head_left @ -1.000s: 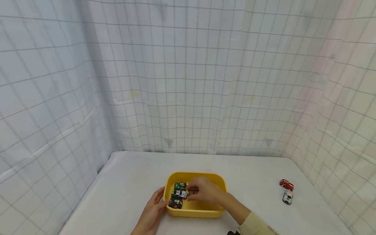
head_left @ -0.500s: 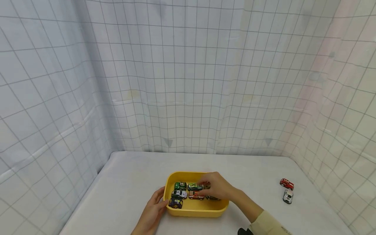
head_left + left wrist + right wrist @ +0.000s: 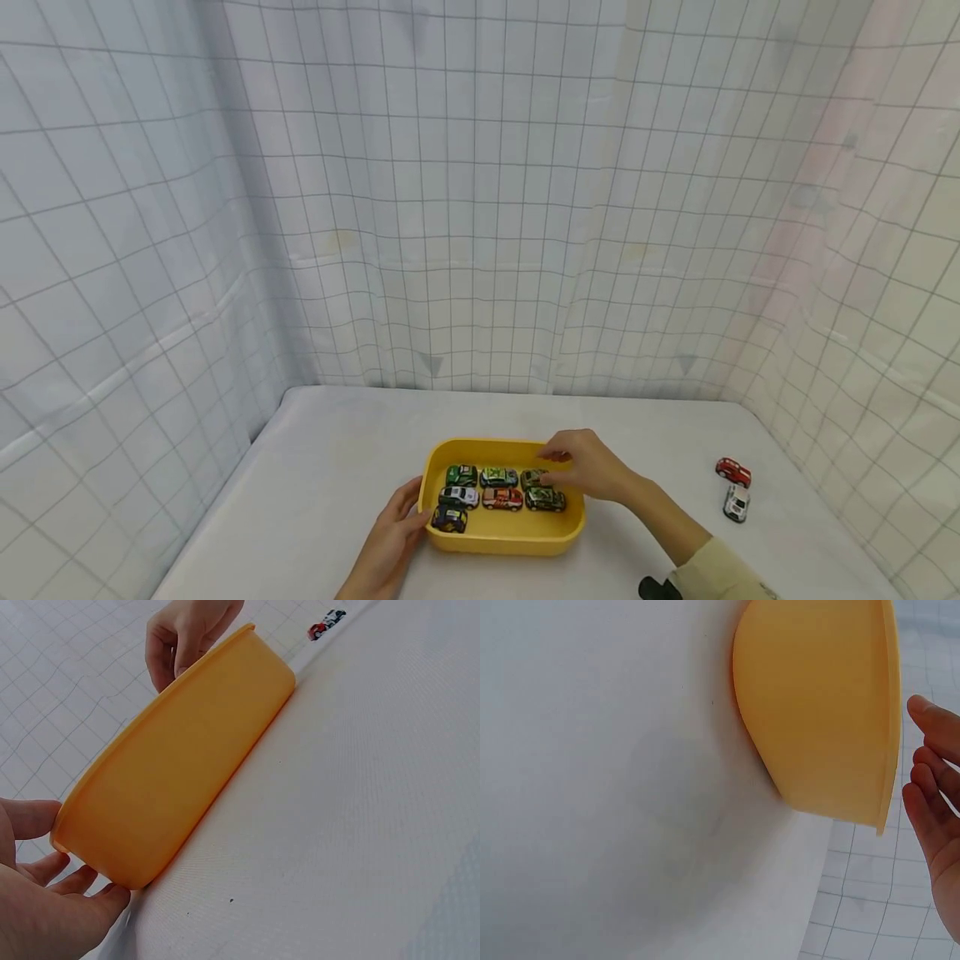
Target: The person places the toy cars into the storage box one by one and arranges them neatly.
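My left hand (image 3: 390, 533) grips the left end of a yellow plastic bin (image 3: 498, 543), thumb at the rim. In the left wrist view, the fingers of that hand (image 3: 52, 900) press against the bin's outer wall. Inside lie several toy cars in rows: green (image 3: 461, 476), white (image 3: 459, 497), black (image 3: 450, 519), green-and-yellow (image 3: 498, 477), orange (image 3: 502, 498) and two camouflage ones, the nearer (image 3: 545, 499) fully visible. My right hand (image 3: 592, 468) hovers over the bin's right end with loosely bent fingers, partly covering the farther camouflage car (image 3: 532, 477). Its fingers hold nothing.
To the right on the white table (image 3: 337, 467), a red toy car (image 3: 733, 472) and a white toy car (image 3: 737, 503) lie close together. White grid-patterned curtains (image 3: 480, 208) surround the table at the back and sides.
My right hand has moved right, from the middle of the bin to its right end, uncovering the orange, green-and-yellow and camouflage cars. The left hand keeps its place on the bin.
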Available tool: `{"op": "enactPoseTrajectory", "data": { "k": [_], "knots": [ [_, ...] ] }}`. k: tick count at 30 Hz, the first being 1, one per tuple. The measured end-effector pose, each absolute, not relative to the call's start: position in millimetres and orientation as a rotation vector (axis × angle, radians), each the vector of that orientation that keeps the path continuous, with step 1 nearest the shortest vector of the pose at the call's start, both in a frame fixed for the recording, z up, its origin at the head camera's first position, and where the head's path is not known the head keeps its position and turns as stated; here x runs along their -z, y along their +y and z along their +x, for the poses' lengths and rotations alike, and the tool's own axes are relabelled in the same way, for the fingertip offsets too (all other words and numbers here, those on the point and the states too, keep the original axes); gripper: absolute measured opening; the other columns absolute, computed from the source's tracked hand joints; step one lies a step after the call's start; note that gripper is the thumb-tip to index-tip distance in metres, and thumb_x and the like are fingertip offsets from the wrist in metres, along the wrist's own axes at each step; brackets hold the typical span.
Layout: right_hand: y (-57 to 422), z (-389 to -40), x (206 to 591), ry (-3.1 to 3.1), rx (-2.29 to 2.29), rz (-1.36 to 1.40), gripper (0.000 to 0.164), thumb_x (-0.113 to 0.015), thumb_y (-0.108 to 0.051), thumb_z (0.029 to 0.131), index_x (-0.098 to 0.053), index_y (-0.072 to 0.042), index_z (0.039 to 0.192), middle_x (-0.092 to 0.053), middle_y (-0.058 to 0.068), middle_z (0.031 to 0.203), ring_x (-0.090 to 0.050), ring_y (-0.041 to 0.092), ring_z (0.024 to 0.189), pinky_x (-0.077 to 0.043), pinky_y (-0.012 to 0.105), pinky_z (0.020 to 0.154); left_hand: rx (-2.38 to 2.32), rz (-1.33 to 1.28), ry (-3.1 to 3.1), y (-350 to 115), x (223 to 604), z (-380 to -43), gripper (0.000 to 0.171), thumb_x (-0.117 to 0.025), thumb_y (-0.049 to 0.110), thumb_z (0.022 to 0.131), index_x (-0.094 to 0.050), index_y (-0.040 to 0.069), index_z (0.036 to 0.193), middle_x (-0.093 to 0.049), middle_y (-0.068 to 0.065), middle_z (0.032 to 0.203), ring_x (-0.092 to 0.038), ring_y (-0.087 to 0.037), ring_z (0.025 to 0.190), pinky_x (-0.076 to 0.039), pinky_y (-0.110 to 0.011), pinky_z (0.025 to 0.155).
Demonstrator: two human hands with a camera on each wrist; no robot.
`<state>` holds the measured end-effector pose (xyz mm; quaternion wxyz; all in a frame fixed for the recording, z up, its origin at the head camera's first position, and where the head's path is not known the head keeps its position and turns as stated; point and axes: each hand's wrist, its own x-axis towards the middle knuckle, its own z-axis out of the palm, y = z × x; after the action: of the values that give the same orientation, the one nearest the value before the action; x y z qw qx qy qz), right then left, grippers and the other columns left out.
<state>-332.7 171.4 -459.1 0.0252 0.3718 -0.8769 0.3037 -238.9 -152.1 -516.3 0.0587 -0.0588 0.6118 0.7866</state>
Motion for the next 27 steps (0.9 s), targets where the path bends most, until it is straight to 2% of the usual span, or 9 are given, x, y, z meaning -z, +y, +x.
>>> {"op": "enactPoseTrajectory", "data": {
  "k": [6, 12, 15, 18, 22, 27],
  "knots": [
    [189.0, -333.6, 455.2, -2.671, -0.903, 1.121, 0.029, -0.086, -0.013, 0.086, -0.076, 0.0, 0.11, -0.075, 0.011, 0.104, -0.069, 0.03, 0.091, -0.061, 0.031, 0.082, -2.384, -0.167, 1.854, -153.1, 517.6, -238.6, 0.063, -0.051, 0.001, 0.104, -0.023, -0.004, 0.16, -0.016, -0.031, 0.165, -0.017, -0.046, 0.152, -0.02, -0.059, 0.121],
    [208.5, -335.2, 453.5, -2.667, -0.867, 1.079, 0.029, -0.087, -0.016, 0.085, -0.077, -0.003, 0.108, -0.074, 0.006, 0.102, -0.068, 0.028, 0.089, -0.061, 0.03, 0.081, -2.378, -0.186, 1.847, -151.3, 516.8, -238.6, 0.064, -0.053, 0.003, 0.104, -0.024, -0.003, 0.16, -0.017, -0.03, 0.166, -0.018, -0.046, 0.152, -0.021, -0.059, 0.121],
    [218.2, -335.6, 451.5, -2.667, -0.846, 1.061, 0.027, -0.088, -0.015, 0.084, -0.077, -0.006, 0.107, -0.074, 0.001, 0.101, -0.068, 0.026, 0.088, -0.061, 0.03, 0.081, -2.38, -0.199, 1.841, -150.8, 516.3, -238.5, 0.064, -0.054, 0.003, 0.104, -0.024, -0.003, 0.16, -0.017, -0.03, 0.166, -0.018, -0.045, 0.152, -0.021, -0.059, 0.121],
    [228.9, -335.6, 449.3, -2.664, -0.807, 1.042, 0.025, -0.088, -0.015, 0.084, -0.077, -0.009, 0.107, -0.072, -0.005, 0.101, -0.067, 0.018, 0.087, -0.061, 0.03, 0.08, -2.381, -0.205, 1.841, -150.4, 515.5, -238.2, 0.064, -0.054, 0.003, 0.103, -0.024, -0.003, 0.16, -0.017, -0.03, 0.166, -0.017, -0.046, 0.152, -0.021, -0.059, 0.121],
    [245.5, -336.0, 448.1, -2.661, -0.771, 1.011, 0.025, -0.087, -0.013, 0.084, -0.078, -0.009, 0.107, -0.072, -0.006, 0.101, -0.065, 0.011, 0.087, -0.061, 0.03, 0.079, -2.377, -0.207, 1.838, -150.0, 514.7, -238.2, 0.064, -0.054, 0.003, 0.104, -0.023, -0.003, 0.16, -0.016, -0.03, 0.166, -0.017, -0.046, 0.152, -0.021, -0.059, 0.121],
    [267.8, -336.1, 451.9, -2.67, -0.788, 0.956, 0.024, -0.086, -0.012, 0.086, -0.077, -0.008, 0.108, -0.072, -0.005, 0.102, -0.066, 0.013, 0.088, -0.061, 0.03, 0.08, -2.38, -0.202, 1.843, -149.8, 513.9, -237.5, 0.064, -0.053, 0.003, 0.104, -0.024, -0.003, 0.16, -0.017, -0.03, 0.166, -0.017, -0.046, 0.152, -0.021, -0.059, 0.121]
  ]
}}
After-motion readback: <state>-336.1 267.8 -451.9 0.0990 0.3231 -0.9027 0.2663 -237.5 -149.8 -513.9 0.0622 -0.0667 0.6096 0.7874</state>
